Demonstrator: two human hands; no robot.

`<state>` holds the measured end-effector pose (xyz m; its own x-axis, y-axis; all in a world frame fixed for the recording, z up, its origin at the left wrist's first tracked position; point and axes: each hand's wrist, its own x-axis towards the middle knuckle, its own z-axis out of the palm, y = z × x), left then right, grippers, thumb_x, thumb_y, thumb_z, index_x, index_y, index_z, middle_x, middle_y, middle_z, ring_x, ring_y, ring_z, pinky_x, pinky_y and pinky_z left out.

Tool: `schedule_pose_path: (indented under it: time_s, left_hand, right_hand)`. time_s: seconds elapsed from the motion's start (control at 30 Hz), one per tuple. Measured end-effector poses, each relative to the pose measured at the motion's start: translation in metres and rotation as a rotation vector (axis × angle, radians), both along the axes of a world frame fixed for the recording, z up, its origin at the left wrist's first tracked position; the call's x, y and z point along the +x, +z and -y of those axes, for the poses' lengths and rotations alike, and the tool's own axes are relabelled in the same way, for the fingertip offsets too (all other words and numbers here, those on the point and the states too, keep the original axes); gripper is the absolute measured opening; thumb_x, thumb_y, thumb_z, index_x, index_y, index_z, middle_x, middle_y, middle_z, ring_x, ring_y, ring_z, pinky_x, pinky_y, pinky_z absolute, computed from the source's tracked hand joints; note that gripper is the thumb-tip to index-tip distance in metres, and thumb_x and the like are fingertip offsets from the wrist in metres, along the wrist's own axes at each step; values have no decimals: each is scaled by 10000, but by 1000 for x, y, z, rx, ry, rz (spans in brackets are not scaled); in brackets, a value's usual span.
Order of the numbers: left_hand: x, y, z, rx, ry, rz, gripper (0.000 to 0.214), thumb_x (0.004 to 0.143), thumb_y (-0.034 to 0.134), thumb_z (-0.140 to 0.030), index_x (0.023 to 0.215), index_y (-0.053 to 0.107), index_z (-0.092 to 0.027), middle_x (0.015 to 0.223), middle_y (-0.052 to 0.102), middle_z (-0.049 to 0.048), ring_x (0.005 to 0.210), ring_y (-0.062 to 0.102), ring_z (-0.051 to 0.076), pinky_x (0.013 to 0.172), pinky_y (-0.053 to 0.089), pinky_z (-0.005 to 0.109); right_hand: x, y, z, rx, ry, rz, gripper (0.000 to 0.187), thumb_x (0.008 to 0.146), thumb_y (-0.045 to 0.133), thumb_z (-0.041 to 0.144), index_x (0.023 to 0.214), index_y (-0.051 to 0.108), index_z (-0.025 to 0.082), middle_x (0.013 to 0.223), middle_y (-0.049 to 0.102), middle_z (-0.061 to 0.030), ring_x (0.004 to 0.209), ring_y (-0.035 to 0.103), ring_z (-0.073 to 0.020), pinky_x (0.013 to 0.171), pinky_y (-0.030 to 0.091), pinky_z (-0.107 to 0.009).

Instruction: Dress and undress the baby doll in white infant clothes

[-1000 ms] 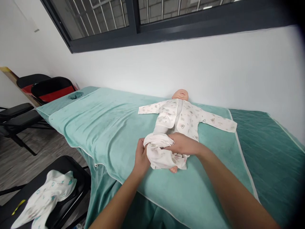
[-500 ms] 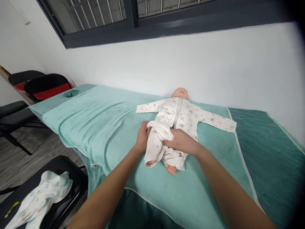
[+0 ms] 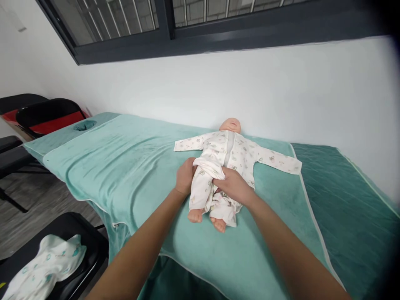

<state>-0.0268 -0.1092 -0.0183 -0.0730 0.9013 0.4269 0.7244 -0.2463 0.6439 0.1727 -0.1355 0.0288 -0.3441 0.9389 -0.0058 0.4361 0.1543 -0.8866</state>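
**Reader:** Where the view begins, nearest the camera, what shows?

**Describer:** Two bare forearms reach forward over a teal towel [image 3: 131,166] spread on a padded table. Low at the left, a black chair [image 3: 67,227] holds a crumpled white printed garment [image 3: 43,264].

**Reader:** And the hands?

**Describer:** Both rest on a baby doll [image 3: 229,125] lying face up mid-table. The left hand [image 3: 185,177] curls against the doll's hip — fingers closed on the waistband of the white printed trousers [image 3: 203,187]. The right hand [image 3: 233,185] pinches the same waistband from the other side. Two bare doll feet poke out below.

**Reader:** Further back?

**Describer:** The doll's printed top [image 3: 234,152] has sleeves spread wide. Behind — a white wall and a dark-framed window [image 3: 168,25]. Far left, black and red chairs [image 3: 46,116].
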Motion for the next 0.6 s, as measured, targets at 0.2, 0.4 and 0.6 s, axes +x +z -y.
schedule_pose_path:
  time_s: [0.2,0.4,0.6]
  left_hand:
    - [-2,6,16,10,-21,104,250,933,439,-381,1026,603,-217,923,683,44,830,610,196,764,442,302]
    - [-4,13,38,179,-224,73,272,919,452,-334,1025,666,-205,1017,643,85,954,595,201,880,472,327]
    - [-8,16,60,163,-332,226,302,944,454,-330,985,724,-201,1040,643,101,973,595,205,879,463,337]
  right_hand:
    - [11,10,2,101,146,-95,223,849,587,332,1035,634,219,1026,686,-9,977,623,-217,842,482,-302]
    - [41,18,-1,30,165,-225,361,927,513,543,988,602,198,807,586,3,731,534,-147,659,425,-246]
    - [55,18,-6,99,-73,-400,266,871,624,472,872,592,208,747,584,-2,679,521,-140,630,424,-257]
